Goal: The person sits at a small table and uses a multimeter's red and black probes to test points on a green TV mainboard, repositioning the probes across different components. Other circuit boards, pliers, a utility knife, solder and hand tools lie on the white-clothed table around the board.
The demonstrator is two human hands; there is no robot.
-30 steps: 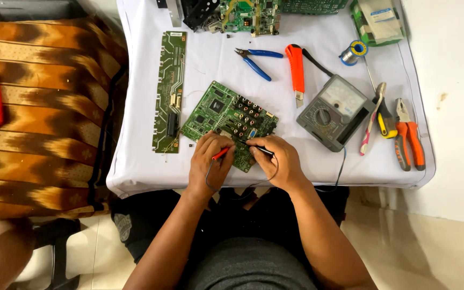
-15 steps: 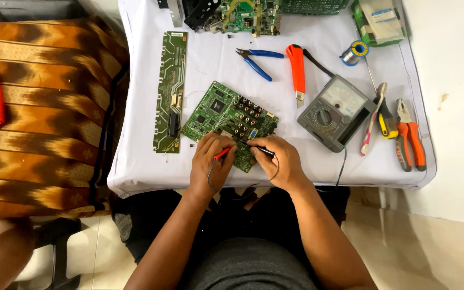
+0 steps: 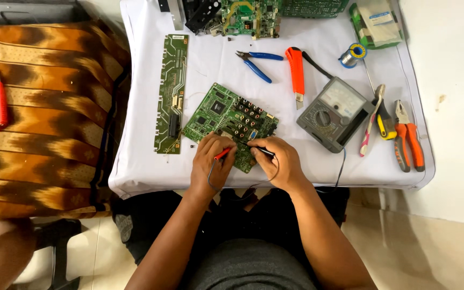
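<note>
Both hands pinch probes — red [image 3: 222,154], black [image 3: 264,152] — on circuit board [image 3: 226,115].

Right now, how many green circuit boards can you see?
4, maybe more hidden: a square board under both hands, a long narrow board left of it, and two at the table's far edge, cut off.

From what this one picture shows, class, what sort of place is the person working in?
Probably a small electronics repair bench. A green circuit board lies on a white-covered table, the left hand and right hand hold probes to it, and a grey multimeter sits beside pliers.
</note>
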